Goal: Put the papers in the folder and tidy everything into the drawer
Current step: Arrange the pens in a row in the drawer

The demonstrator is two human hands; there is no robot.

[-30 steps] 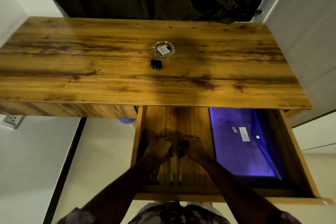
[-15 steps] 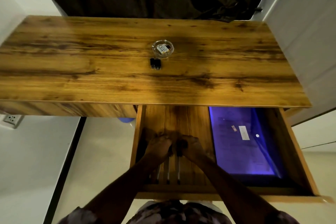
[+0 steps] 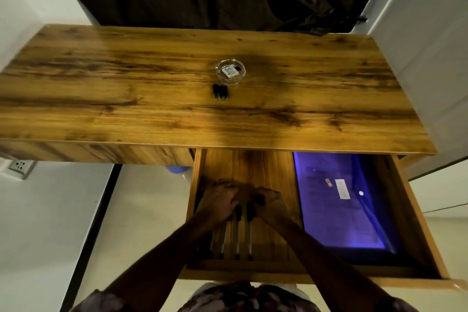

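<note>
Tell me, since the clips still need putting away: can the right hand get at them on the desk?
Probably yes. The clips lie in the open on the desk, with only the ashtray just behind them. The right hand is low in the drawer on the pens.

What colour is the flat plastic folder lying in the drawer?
Purple-blue: the see-through plastic folder in the wooden drawer, seen from the head camera.

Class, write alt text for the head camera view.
Both hands, left hand and right hand, line up pens in an open desk drawer beside a purple folder; binder clips and a glass ashtray remain on the desk.
</note>
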